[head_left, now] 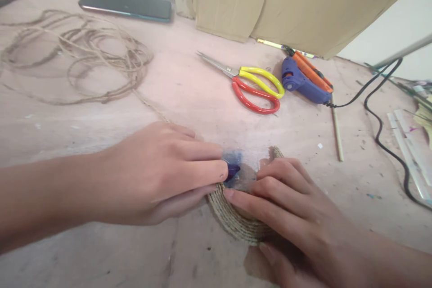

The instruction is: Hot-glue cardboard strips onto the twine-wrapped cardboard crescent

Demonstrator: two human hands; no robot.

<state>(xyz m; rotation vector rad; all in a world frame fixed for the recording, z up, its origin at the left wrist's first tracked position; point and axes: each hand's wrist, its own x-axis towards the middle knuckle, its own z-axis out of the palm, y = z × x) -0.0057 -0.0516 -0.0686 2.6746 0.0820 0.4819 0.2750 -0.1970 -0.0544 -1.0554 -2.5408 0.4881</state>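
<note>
Between my hands lies a curved, crescent-like piece made of rows of twine [236,222], close to the table surface. My right hand [297,211] grips it from the right, with fingers along its inner edge and the thumb below. My left hand [168,171] is closed at the left end of the piece, its fingertips touching it. A loose strand of twine [151,105] runs from a tangled pile of twine [101,58] to under my left hand. Beside the left fingertips is a dark blue bit [232,172] over a bluish patch; I cannot make out what it is.
Scissors [258,87] with red and yellow handles lie ahead, near a blue glue gun [303,83] with a black cord [380,130]. Orange-handled pliers [312,69] rest behind it. A phone [124,3], a cardboard sheet [297,4], a thin stick [337,130] and clear glue sticks [408,153] lie around.
</note>
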